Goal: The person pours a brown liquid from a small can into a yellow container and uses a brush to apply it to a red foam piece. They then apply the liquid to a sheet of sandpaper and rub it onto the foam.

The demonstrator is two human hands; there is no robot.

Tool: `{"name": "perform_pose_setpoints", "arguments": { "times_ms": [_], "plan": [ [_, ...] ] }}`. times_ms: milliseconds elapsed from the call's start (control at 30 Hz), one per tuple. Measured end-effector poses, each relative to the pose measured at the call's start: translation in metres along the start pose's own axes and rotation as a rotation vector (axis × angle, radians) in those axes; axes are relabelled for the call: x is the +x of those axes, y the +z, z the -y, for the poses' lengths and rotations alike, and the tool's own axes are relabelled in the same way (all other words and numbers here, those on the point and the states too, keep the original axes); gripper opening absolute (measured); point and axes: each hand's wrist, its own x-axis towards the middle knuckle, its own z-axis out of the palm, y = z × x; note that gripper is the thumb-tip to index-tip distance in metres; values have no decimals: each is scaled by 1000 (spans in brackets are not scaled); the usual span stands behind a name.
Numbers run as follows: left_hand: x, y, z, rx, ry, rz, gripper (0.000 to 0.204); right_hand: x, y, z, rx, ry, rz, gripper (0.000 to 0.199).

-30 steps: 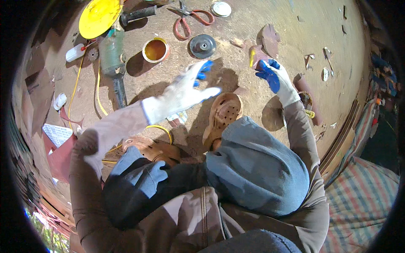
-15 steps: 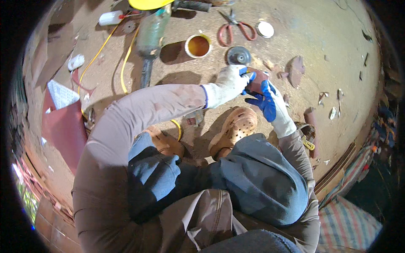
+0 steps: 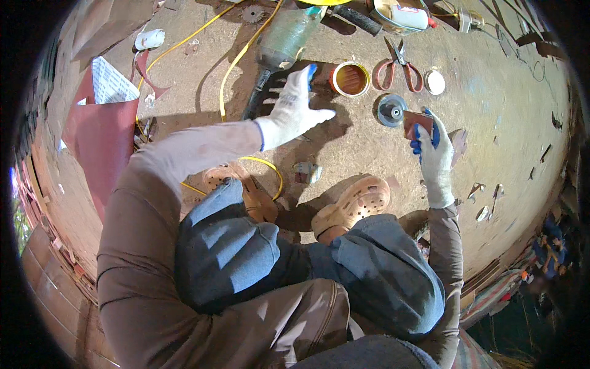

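right hand (image 3: 433, 154) pinching 1 reddish sandpaper piece (image 3: 416, 123) just beside the grey backing disc (image 3: 391, 109) on the ground | left hand (image 3: 296, 104) spread, empty, above grinder (image 3: 279, 46) | tip — centre piece over disc hub, press flat

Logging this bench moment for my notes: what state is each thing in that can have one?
left hand: open, fingers spread, holding nothing
right hand: closed on a small reddish-brown piece
scissors: lying open
round tin: lid off
grinding disc: lying flat, loose
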Motion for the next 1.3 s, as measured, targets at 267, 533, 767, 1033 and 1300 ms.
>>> {"name": "perform_pose_setpoints", "arguments": {
  "times_ms": [267,533,767,1033,1300],
  "plan": [
    [63,31,3,-50,290,-119,81,19,24,32,-127,-272,178,27],
    [73,-37,-36,-25,418,66,81,33,18,93,-805,-971,-31,46],
    [85,-91,-49,20,509,-65,87,38,37,149,-1111,-1330,-42,46],
    [98,-120,-55,-8,527,-131,81,61,52,186,-1300,-1482,65,43],
    [107,-134,-59,-8,445,-69,78,77,65,245,-1378,-1484,347,23]
  ]
}}
